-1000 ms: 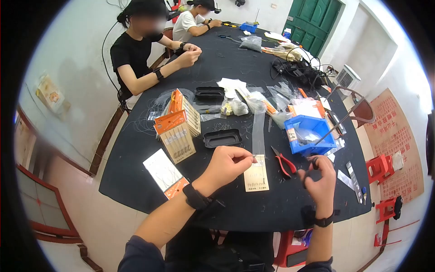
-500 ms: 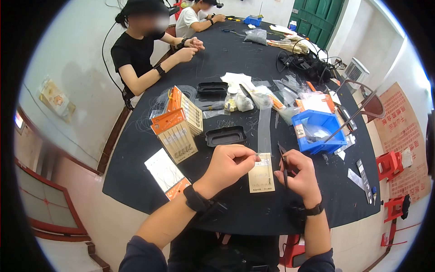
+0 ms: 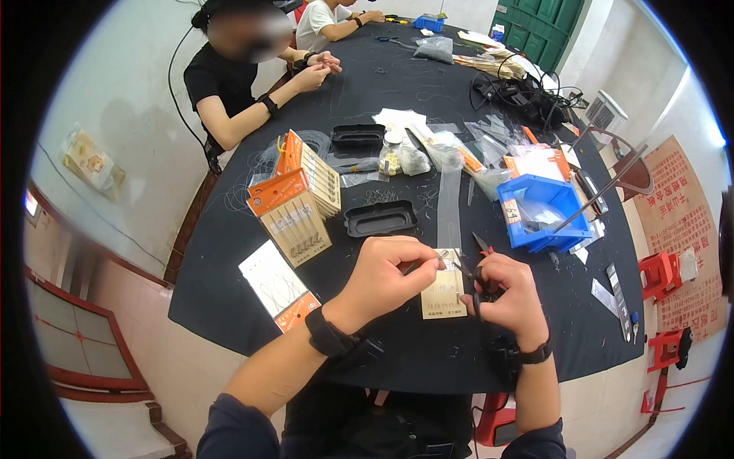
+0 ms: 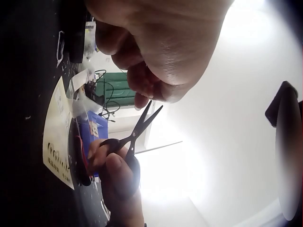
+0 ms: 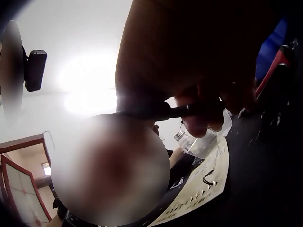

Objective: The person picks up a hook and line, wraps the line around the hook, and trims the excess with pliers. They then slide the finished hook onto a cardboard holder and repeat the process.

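Note:
My left hand (image 3: 390,274) pinches a fine fishing line between thumb and forefinger, close over the top of a cream hook card (image 3: 442,300). The line itself barely shows at the fingertips. Several small hooks line the card's lower part. My right hand (image 3: 511,294) grips black scissors (image 4: 134,134), fingers through the handles. Their blades are apart and point at the left fingertips in the left wrist view. Red-handled pliers (image 3: 482,244) lie just beyond the right hand, partly hidden by it. A clear plastic strip (image 3: 449,206) runs away from the card's top edge.
Standing hook cards (image 3: 294,226), a white card (image 3: 271,277) and a black tray (image 3: 380,219) are at the left. A blue bin (image 3: 539,237) stands at the right, near a ruler (image 3: 618,294). Another person (image 3: 229,92) sits across the table.
My right hand has picked up the scissors and brought them left, to the left fingertips, with their blades now spread. The left hand keeps its pinch above the card.

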{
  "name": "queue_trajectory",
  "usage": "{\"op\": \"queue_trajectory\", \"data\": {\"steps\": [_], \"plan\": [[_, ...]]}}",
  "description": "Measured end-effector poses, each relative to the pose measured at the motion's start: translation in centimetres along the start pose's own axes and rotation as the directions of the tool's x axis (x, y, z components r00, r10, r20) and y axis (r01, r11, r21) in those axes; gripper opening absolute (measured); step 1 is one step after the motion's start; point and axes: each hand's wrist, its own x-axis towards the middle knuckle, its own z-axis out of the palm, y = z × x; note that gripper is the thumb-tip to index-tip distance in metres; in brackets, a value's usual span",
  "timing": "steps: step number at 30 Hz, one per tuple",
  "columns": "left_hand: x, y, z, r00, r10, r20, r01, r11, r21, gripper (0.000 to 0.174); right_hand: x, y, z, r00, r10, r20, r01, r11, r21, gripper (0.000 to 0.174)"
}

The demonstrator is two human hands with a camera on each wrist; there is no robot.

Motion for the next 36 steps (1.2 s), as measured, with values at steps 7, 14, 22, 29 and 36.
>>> {"op": "queue_trajectory", "data": {"steps": [7,14,22,29,36], "plan": [[-0.09,-0.03,0.14,0.999,0.020,0.024,-0.021,1.000,0.013,0.011,-0.05,-0.06,0.22,1.000,0.008,0.023,-0.008,1.000,0.006,0.034],[-0.06,-0.08,0.29,0.998,0.048,0.031,-0.049,0.999,0.022,0.011,-0.06,-0.16,0.17,1.000,0.010,0.030,-0.010,1.000,-0.010,0.034],[-0.04,0.01,0.18,0.997,0.065,0.049,-0.067,0.997,0.028,0.012,-0.17,-0.05,0.21,0.999,0.026,0.026,-0.025,1.000,-0.011,0.033],[-0.09,0.03,0.24,0.996,0.070,0.046,-0.072,0.997,0.030,0.012,-0.23,0.02,0.27,0.999,0.029,0.029,-0.029,1.000,0.002,0.033],[-0.11,-0.09,0.34,0.996,0.069,0.048,-0.070,0.997,0.011,0.012,-0.31,0.11,0.32,0.999,0.020,0.026,-0.020,1.000,-0.011,0.032]]}}
